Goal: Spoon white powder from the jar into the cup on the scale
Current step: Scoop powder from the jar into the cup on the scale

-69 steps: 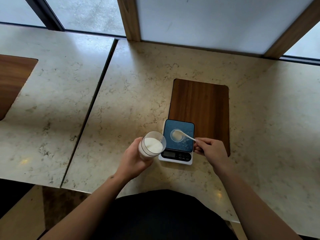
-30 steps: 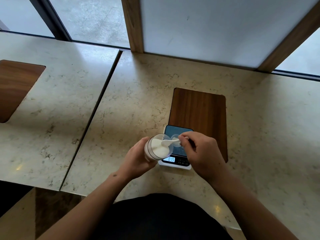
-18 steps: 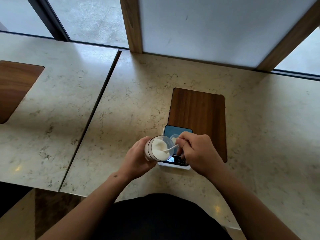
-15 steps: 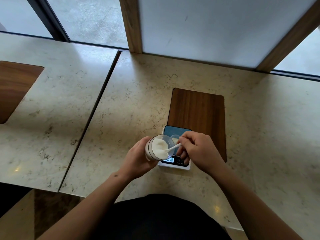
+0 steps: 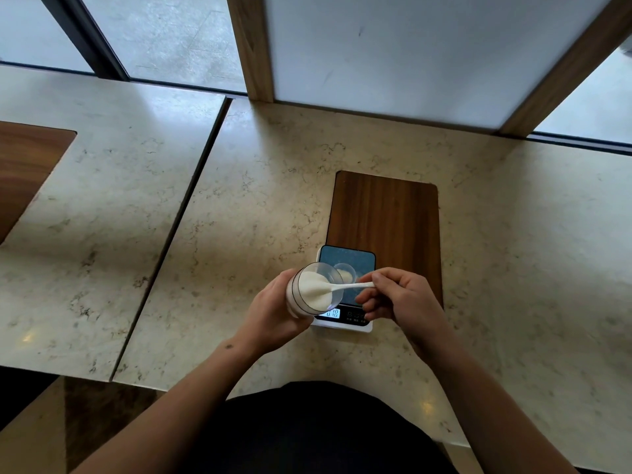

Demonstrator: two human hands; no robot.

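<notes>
Nearest the viewer, a dark garment (image 5: 307,429) fills the lower edge, and both bare forearms reach out over a pale marble counter (image 5: 239,206). A dark seam (image 5: 178,227) divides this slab from a second slab on the left, which carries a brown wood inlay (image 5: 24,172). The left hand (image 5: 273,313) is wrapped around a clear jar (image 5: 307,295), tilted with its mouth toward the right; white powder (image 5: 314,289) shows inside. The right hand (image 5: 400,299) is closed, thumb and fingers pinching the handle of a white spoon (image 5: 349,287) whose bowl lies inside the jar mouth on the powder. Just behind the hands, a scale (image 5: 345,319) with a blue-grey platform and a lit display sits on the counter, overlapping the near edge of a wood panel (image 5: 386,213). A small clear cup (image 5: 345,273) holding a little powder stands on the platform, just beyond the jar rim. Farthest, a white wall panel (image 5: 410,46) between wooden posts (image 5: 251,46) meets the counter, with window glass (image 5: 164,32) to either side.
</notes>
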